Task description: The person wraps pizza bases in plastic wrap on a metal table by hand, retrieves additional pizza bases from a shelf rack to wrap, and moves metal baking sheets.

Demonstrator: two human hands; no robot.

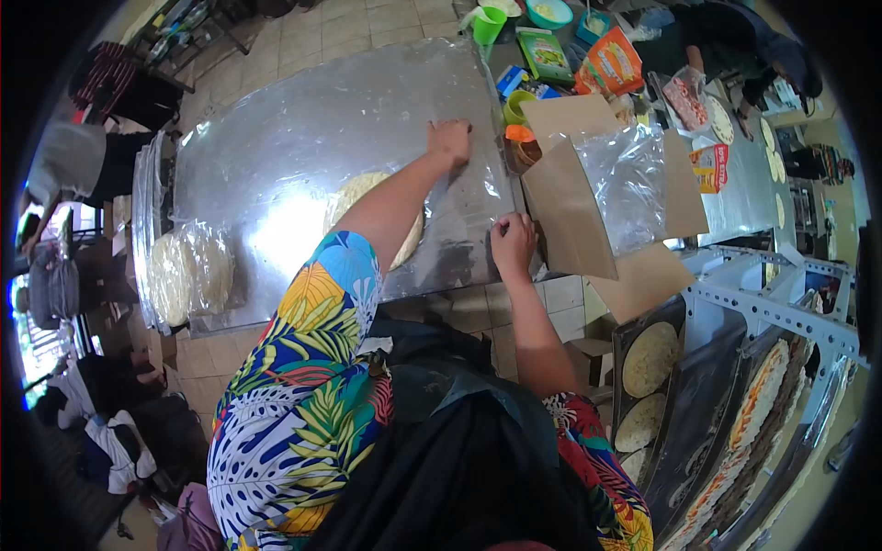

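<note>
A clear plastic sheet (303, 119) lies over the shiny metal table (204, 317), with wrinkles and glare along its right side. My left hand (450, 142) is closed at the sheet's upper right part, its fingers curled down against the plastic. Closer to me, my right hand (513, 246) is curled in a pinch at the right edge of the sheet, beside the cardboard box. A pale round flatbread (354, 193) shows on both sides of my left forearm, which hides its middle. More flatbreads (179, 275) sit wrapped in clear plastic at the table's left end.
An open cardboard box (565, 197) lined with clear plastic stands right of my right hand. Behind it are a green cup (487, 26), bowls and an orange pouch (609, 62). A metal rack (772, 298) with trays of round flatbreads (650, 358) is at lower right. Other people work nearby.
</note>
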